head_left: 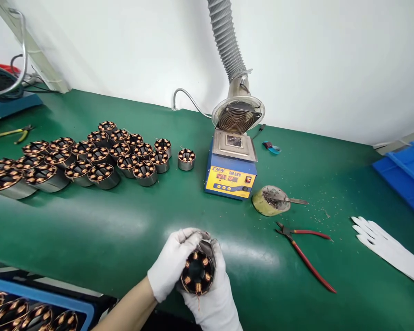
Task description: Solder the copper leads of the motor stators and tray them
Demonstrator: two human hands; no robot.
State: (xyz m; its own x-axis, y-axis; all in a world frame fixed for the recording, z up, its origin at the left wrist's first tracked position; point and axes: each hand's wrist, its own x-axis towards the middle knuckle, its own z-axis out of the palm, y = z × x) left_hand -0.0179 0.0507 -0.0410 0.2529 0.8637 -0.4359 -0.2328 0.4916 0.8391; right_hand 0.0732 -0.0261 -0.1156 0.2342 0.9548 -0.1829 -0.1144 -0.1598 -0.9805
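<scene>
A motor stator (198, 287) with copper coils around a dark ring is held near the table's front edge, its coil face turned up towards me. My right hand (218, 294), in a white glove, wraps round its right side and underside. My left hand (174, 259), also in a white glove, is closed at the stator's upper left rim, thumb and fingers pinched together. Whether a wire end is between those fingers cannot be made out. A loose copper wire hangs from the stator's near side. The glove fingertips look grey and dirty.
Several stators (105, 174) stand at left; more fill a blue-rimmed bin (89, 312). A blue solder pot (227, 181) sits under a fume extraction hood (239, 115). Right of it are a scrap tin (262, 204), red-handled cutters (307, 257), a white glove (386, 246) and a blue crate (407, 177).
</scene>
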